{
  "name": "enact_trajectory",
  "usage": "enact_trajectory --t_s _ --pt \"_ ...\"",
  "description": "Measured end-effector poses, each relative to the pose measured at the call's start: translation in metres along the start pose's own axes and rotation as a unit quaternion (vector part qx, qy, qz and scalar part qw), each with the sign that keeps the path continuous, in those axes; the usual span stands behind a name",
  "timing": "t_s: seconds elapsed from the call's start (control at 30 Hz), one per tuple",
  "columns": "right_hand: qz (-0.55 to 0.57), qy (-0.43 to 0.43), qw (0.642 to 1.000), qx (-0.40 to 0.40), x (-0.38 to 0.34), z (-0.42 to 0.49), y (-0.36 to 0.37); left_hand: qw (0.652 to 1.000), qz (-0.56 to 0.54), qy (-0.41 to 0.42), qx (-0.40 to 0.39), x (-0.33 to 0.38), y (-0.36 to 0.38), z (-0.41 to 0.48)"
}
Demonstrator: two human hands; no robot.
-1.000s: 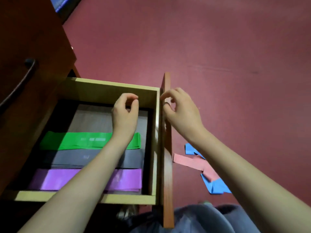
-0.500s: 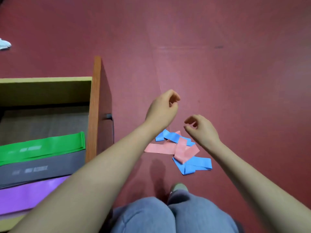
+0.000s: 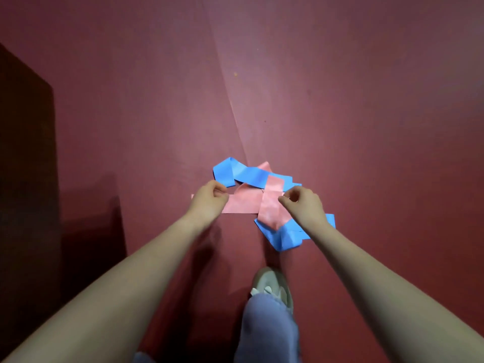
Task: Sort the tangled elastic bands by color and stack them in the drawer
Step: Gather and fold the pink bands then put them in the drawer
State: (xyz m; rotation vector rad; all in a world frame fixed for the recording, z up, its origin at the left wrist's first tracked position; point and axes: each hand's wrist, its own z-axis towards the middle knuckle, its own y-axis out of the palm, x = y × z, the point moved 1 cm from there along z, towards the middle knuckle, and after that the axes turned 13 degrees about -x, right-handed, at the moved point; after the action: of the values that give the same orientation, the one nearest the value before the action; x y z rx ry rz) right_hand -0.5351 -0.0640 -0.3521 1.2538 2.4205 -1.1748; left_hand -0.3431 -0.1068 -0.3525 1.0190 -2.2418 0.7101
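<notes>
A pink elastic band (image 3: 245,204) and a blue elastic band (image 3: 251,174) lie tangled together on the red floor, the pink one crossing over the blue. More of the blue band shows at the lower right. My left hand (image 3: 209,199) rests over the pink band's left part, with its fingertips pinched together beside the blue loop. Whether it grips a band is hidden. My right hand (image 3: 305,205) is on the right side of the tangle, fingers curled with a gap and nothing between them. The drawer is out of view.
A dark brown piece of furniture (image 3: 26,166) fills the left edge. My shoe (image 3: 272,282) and a leg in grey-blue trousers (image 3: 267,331) are just below the bands. Red floor (image 3: 340,87) stretches beyond and to the right.
The view swung right from the open drawer with green, grey and purple bands to the floor. Both hands left the drawer front and came down onto the pink and blue tangle.
</notes>
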Motion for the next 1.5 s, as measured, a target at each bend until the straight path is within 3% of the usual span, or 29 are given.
enact_trajectory --t_s 0.17,0.33,0.47,0.53,0.63,0.73,0.8,0.93,1.0,1.13,1.27,1.37,1.5 --pt "0.113 0.079 0.99 0.013 0.023 0.061 0.027 0.995 -0.092 -0.02 -0.045 -0.01 0.017 0.037" --pt "0.145 0.145 0.979 0.001 0.031 0.098 0.053 0.982 -0.176 -0.031 -0.066 -0.022 0.032 0.057" --pt "0.167 0.164 0.969 0.074 0.04 0.108 0.071 0.977 -0.203 -0.04 -0.059 -0.036 0.04 0.06" --pt "0.177 0.139 0.969 0.104 0.04 0.107 0.072 0.974 -0.216 -0.044 -0.041 -0.042 0.041 0.061" --pt "0.185 0.011 0.974 0.129 0.031 0.094 0.07 0.967 -0.253 -0.026 -0.023 -0.043 0.043 0.06" --pt "0.274 -0.128 0.952 0.051 0.01 0.072 0.071 0.954 -0.299 0.003 -0.012 -0.036 0.042 0.058" --pt "0.303 -0.178 0.936 -0.025 0.0 0.061 0.074 0.939 -0.341 0.028 -0.036 -0.033 0.042 0.057" --pt "0.338 -0.197 0.917 -0.077 -0.015 0.05 0.083 0.9 -0.412 0.021 -0.139 -0.036 0.041 0.048" --pt "0.354 -0.206 0.907 -0.102 -0.022 0.045 0.088 0.884 -0.447 0.014 -0.134 -0.04 0.037 0.045" --pt "0.328 -0.201 0.91 -0.153 -0.03 0.039 0.096 0.887 -0.457 0.031 -0.064 -0.048 0.029 0.039" --pt "0.332 -0.059 0.918 -0.21 -0.04 0.048 0.1 0.88 -0.471 0.043 -0.038 -0.061 0.022 0.032" --pt "0.186 -0.092 0.968 -0.14 -0.045 0.063 0.116 0.882 -0.47 0.026 -0.034 -0.07 0.016 0.026" --pt "0.065 -0.145 0.979 -0.128 -0.046 0.077 0.138 0.894 -0.448 -0.008 -0.033 -0.082 0.007 0.019"
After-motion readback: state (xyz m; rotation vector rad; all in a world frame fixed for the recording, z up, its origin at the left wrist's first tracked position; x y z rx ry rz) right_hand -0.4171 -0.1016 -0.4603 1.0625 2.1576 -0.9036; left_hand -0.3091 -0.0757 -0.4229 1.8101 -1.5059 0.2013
